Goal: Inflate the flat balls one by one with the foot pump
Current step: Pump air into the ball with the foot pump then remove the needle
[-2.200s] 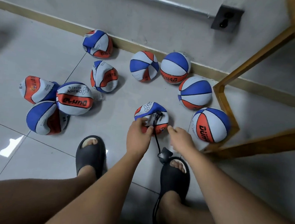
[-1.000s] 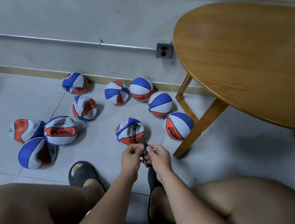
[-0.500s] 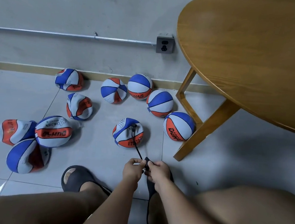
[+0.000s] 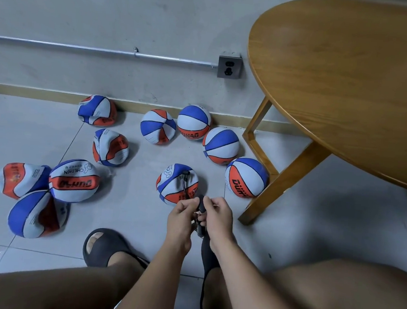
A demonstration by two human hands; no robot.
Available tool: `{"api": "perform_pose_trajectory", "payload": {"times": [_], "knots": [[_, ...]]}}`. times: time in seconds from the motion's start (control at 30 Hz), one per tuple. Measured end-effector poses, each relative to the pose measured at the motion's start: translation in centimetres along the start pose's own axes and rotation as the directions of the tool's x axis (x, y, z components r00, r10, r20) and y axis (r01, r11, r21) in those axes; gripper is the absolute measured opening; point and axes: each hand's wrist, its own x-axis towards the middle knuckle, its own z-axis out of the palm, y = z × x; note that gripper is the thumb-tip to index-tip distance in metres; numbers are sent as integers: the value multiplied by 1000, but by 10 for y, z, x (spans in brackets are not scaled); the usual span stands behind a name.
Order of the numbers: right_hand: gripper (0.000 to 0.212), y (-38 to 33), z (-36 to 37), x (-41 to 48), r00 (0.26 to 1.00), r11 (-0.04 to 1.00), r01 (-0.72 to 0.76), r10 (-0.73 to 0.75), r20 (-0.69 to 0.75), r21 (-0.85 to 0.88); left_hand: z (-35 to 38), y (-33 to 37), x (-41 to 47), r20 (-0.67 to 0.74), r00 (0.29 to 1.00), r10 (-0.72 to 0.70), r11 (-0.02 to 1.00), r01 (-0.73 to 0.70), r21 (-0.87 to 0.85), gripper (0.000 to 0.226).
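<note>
Just beyond right hand (image 4: 217, 217), flat ball (image 4: 170, 188)

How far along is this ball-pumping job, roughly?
Done, it seems: three round balls near the table leg. In hand: the dented ball with the black hose plugged in; left hand and right hand both grip the pump fitting. Left: about five crumpled balls on the left, plus a ball by the wall that looks partly soft.

Bare floor (image 4: 132, 207) is left open beside the hose-fitted ball (image 4: 170, 186); rightward passage is blocked by an inflated ball (image 4: 245, 178) and table leg (image 4: 285, 180).
</note>
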Motion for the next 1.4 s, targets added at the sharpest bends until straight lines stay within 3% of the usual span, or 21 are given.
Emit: {"api": "perform_pose_trajectory", "payload": {"times": [0.1, 0.37, 0.47, 0.53, 0.7, 0.83, 0.93, 1.1, 1.23, 1.4], "knots": [[28, 21, -6, 2, 994, 994, -100, 98, 39, 53, -11, -18, 8, -48, 997, -55, 993, 60, 101, 26], [25, 61, -29, 6, 950, 948, -311, 310, -36, -60, -18, -57, 17, -175, 980, -96, 898, 161, 409, 24], [20, 64, -29, 7, 912, 912, -410, 410, -9, -5, -20, -66, 16, -198, 972, -129, 902, 198, 383, 17], [18, 59, -24, 8, 922, 922, -388, 388, -21, 5, -18, -62, 12, -188, 975, -122, 932, 178, 317, 14], [24, 12, 0, 7, 984, 983, -173, 174, -31, 55, 10, -11, 0, -75, 997, -21, 1000, 23, 19, 18], [18, -21, 5, 0, 990, 980, -141, 142, -2, 140, 20, 14, 3, -13, 1000, -11, 993, 10, -114, 18], [28, -5, 0, 2, 985, 978, -173, 171, 27, 117, 12, 3, 6, 65, 997, -41, 997, 46, -70, 22], [40, 34, -14, 6, 946, 940, -324, 318, 68, 110, -7, -27, 7, 74, 984, -160, 987, 159, 17, 33], [46, 52, -21, 2, 949, 949, -315, 315, 21, -15, -21, -46, 7, -24, 978, -206, 963, 207, 172, 42], [40, 76, -24, 8, 955, 949, -296, 297, -6, -112, -22, -61, 13, -214, 965, -153, 918, 219, 331, 40]]}}
